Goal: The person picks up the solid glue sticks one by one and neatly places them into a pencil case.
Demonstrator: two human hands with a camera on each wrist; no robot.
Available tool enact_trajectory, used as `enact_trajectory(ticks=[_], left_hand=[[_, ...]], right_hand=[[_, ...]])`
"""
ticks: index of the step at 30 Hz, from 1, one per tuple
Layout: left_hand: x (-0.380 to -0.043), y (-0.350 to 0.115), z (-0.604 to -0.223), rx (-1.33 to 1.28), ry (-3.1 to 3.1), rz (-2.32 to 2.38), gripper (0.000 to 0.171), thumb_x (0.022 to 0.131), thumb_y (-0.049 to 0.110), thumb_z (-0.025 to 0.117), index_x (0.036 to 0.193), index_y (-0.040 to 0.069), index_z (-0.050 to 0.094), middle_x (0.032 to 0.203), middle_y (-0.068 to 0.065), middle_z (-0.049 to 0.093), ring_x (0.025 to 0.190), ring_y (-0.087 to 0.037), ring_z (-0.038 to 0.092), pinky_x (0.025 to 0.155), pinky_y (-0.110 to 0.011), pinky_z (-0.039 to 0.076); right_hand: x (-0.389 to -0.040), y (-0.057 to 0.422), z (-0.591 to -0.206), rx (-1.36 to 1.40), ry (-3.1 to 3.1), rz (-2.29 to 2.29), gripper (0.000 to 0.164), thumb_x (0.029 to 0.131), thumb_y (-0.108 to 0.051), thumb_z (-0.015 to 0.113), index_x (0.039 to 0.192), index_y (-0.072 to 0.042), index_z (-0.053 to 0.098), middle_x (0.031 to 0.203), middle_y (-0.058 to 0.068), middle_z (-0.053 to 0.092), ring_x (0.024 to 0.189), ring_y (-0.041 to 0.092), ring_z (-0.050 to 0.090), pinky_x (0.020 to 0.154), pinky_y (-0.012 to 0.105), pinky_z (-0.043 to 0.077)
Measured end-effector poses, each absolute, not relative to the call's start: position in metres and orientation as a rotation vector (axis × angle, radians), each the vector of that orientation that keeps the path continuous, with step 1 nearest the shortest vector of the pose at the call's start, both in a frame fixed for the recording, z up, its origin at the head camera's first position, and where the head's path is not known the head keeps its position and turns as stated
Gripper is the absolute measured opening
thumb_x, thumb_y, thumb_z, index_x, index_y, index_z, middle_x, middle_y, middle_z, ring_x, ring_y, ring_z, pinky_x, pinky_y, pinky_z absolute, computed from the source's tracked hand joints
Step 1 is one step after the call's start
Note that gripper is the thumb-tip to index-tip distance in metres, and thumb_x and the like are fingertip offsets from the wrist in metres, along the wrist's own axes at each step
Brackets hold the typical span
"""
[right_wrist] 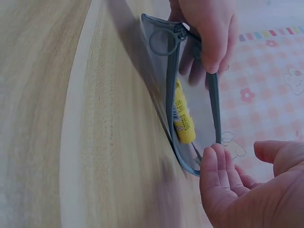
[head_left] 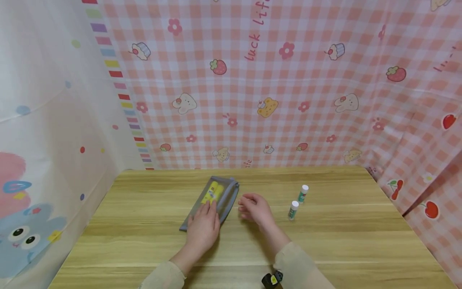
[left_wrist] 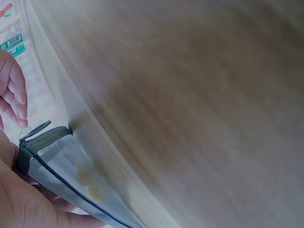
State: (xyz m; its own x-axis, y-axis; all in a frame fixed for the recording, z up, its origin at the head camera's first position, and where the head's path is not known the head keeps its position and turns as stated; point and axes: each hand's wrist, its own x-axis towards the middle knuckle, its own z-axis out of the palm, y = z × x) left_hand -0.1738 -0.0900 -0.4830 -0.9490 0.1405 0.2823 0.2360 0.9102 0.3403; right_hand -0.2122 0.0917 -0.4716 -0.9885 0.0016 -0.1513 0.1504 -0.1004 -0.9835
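A grey mesh zip pouch (head_left: 226, 193) lies slanted on the table, with yellow glue sticks (head_left: 213, 190) showing through the mesh. My left hand (head_left: 203, 230) lies over its near part. In the right wrist view the thumb (right_wrist: 213, 52) sits over the upper rim and the fingers show behind the mesh, holding the mouth spread. My right hand (head_left: 257, 210) is just right of the pouch, fingers loosely bent and holding nothing; its fingertips overlap the far end of the rim in the right wrist view. A ring-shaped zip pull (right_wrist: 162, 42) hangs at the mouth.
Two green glue sticks with white caps, one nearer (head_left: 293, 210) and one farther (head_left: 303, 194), stand upright to the right of my right hand. A wooden table (head_left: 137, 224) carries everything, with a pink checked cloth (head_left: 245, 88) hanging behind it.
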Motion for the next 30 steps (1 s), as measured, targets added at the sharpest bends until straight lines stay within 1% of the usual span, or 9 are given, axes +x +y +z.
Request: enact_trajectory(ticks=[5, 10, 13, 18, 23, 26, 30], left_hand=[[-0.174, -0.09, -0.483, -0.285, -2.826, -0.546, 0.044, 0.101, 0.022, 0.048, 0.141, 0.003, 0.054, 0.14, -0.021, 0.054, 0.128, -0.039, 0.049, 0.096, -0.073, 0.036], [-0.173, -0.091, -0.482, -0.286, -2.832, -0.55, 0.044, 0.101, 0.022, 0.047, 0.141, 0.004, 0.053, 0.14, -0.021, 0.053, 0.129, -0.039, 0.049, 0.096, -0.073, 0.036], [-0.173, -0.09, -0.482, -0.286, -2.835, -0.551, 0.044, 0.101, 0.022, 0.047, 0.141, 0.004, 0.053, 0.141, -0.021, 0.053, 0.129, -0.039, 0.049, 0.096, -0.073, 0.036], [-0.173, -0.09, -0.482, -0.287, -2.838, -0.55, 0.044, 0.102, 0.022, 0.047, 0.141, 0.004, 0.053, 0.141, -0.02, 0.053, 0.129, -0.039, 0.049, 0.096, -0.073, 0.036], [-0.173, -0.091, -0.482, -0.285, -2.84, -0.554, 0.044, 0.102, 0.022, 0.047, 0.141, 0.004, 0.053, 0.141, -0.02, 0.053, 0.129, -0.039, 0.049, 0.096, -0.072, 0.036], [-0.173, -0.091, -0.482, -0.284, -2.838, -0.556, 0.044, 0.102, 0.022, 0.048, 0.141, 0.004, 0.053, 0.141, -0.02, 0.053, 0.129, -0.039, 0.049, 0.097, -0.072, 0.036], [-0.173, -0.091, -0.482, -0.29, -2.835, -0.562, 0.044, 0.102, 0.022, 0.047, 0.142, 0.004, 0.053, 0.141, -0.02, 0.052, 0.13, -0.039, 0.048, 0.096, -0.073, 0.035]], right_hand=[[-0.207, 0.097, -0.468, 0.142, 2.05, -2.246, 0.036, 0.098, -0.005, 0.056, 0.126, 0.017, 0.05, 0.101, 0.022, 0.068, 0.077, 0.015, 0.067, 0.07, 0.035, 0.059], [-0.202, 0.105, -0.464, 0.133, 2.026, -2.253, 0.037, 0.099, -0.006, 0.057, 0.128, 0.016, 0.05, 0.103, 0.023, 0.068, 0.081, 0.018, 0.068, 0.075, 0.038, 0.059], [-0.199, 0.111, -0.462, 0.118, 2.01, -2.252, 0.039, 0.099, -0.008, 0.057, 0.13, 0.015, 0.049, 0.108, 0.024, 0.066, 0.084, 0.02, 0.068, 0.078, 0.04, 0.058], [-0.196, 0.12, -0.459, 0.112, 2.001, -2.259, 0.042, 0.1, -0.01, 0.058, 0.133, 0.013, 0.047, 0.113, 0.025, 0.065, 0.086, 0.019, 0.068, 0.084, 0.043, 0.056], [-0.19, 0.127, -0.453, 0.085, 2.049, -2.275, 0.039, 0.1, -0.008, 0.057, 0.133, 0.013, 0.048, 0.114, 0.026, 0.064, 0.089, 0.021, 0.068, 0.089, 0.048, 0.054], [-0.186, 0.132, -0.449, 0.069, 2.086, -2.261, 0.038, 0.101, -0.008, 0.055, 0.134, 0.011, 0.049, 0.118, 0.027, 0.063, 0.093, 0.022, 0.068, 0.09, 0.047, 0.054], [-0.18, 0.138, -0.442, 0.044, 2.14, -2.235, 0.038, 0.101, -0.007, 0.055, 0.136, 0.007, 0.049, 0.123, 0.028, 0.061, 0.096, 0.019, 0.067, 0.09, 0.041, 0.054]])
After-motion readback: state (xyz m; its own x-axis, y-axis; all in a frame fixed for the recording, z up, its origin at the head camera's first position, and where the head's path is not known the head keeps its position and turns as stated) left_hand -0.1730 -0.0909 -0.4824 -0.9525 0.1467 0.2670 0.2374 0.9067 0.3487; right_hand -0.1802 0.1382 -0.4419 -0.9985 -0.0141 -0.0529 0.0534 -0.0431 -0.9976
